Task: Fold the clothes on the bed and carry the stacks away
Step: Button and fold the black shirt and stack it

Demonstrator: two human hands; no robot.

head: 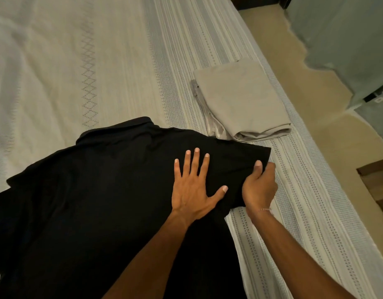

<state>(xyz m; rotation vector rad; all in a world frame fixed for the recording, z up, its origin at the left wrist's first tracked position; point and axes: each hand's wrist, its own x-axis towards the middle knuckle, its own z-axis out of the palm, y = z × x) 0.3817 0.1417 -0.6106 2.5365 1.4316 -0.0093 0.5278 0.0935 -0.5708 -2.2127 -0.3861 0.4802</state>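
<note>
The black collared cotton shirt point(89, 201) runs off the bottom and left edges, its lower part unseen. The right hand point(260, 186) hides its fingers under the sleeve edge. Both forearms leave the bottom edge.

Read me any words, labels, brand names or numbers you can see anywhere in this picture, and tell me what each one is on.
There is no readable text.
Black shirt: no print, logo or tag shows.
Folded beige cloth: plain, no label in view.
Bedspread: only woven diamond and stripe patterns, no lettering.
Small white tag-like thing at the right edge: too small and blurred to read.
</note>
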